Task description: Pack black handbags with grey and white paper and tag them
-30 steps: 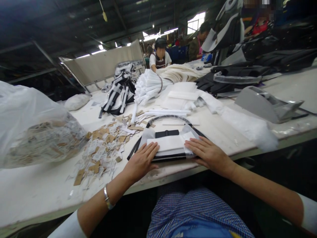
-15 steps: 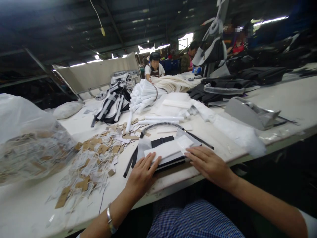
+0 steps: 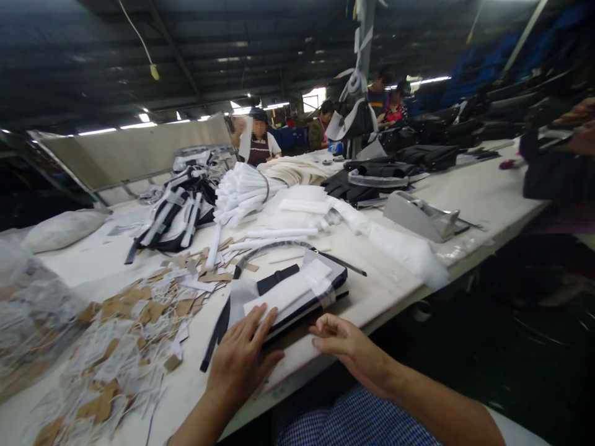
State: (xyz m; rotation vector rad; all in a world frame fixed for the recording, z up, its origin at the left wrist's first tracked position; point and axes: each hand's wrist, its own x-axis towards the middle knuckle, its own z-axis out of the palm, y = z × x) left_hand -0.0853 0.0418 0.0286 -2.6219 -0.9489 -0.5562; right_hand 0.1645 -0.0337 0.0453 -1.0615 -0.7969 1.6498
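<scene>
Head view: our left hand [image 3: 242, 362] lies flat, fingers spread, gripping nothing, on the near end of the flat black plastic-wrapped bag panel [image 3: 297, 291] at the edge of the white table [image 3: 483, 192]. Our right hand [image 3: 346, 344], loosely curled and empty, is just beside it. Farther off lies a bundle of white rolled tubes [image 3: 242, 192].

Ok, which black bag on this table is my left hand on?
The flat plastic-wrapped bag at the near edge, under your left hand; the white-strapped backpack and the black pile lie farther back.

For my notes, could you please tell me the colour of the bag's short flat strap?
The strap is black; head view shows best.
</scene>
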